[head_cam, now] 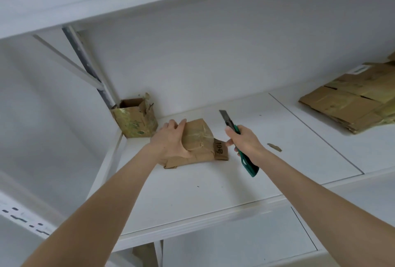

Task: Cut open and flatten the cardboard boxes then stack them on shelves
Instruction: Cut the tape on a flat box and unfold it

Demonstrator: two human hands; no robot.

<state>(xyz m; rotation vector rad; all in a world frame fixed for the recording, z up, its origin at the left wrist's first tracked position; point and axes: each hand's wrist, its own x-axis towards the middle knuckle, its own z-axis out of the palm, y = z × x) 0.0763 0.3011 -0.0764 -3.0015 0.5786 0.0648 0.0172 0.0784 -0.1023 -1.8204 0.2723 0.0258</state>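
Note:
A small brown cardboard box (199,138), partly flattened and taped, lies on the white shelf (213,185). My left hand (171,140) grips its left side, fingers over the top edge and thumb on its face. My right hand (245,140) holds a green utility knife (249,165) just right of the box, the blade (225,118) out and pointing up and away. The blade is clear of the cardboard. A flap printed "10" (221,152) sticks out at the box's right end.
An open, upright small box (134,120) stands in the shelf's back left corner by the upright post. A stack of flattened cardboard (350,102) lies at the far right. A cardboard scrap (274,147) lies right of my right hand. Another shelf hangs overhead.

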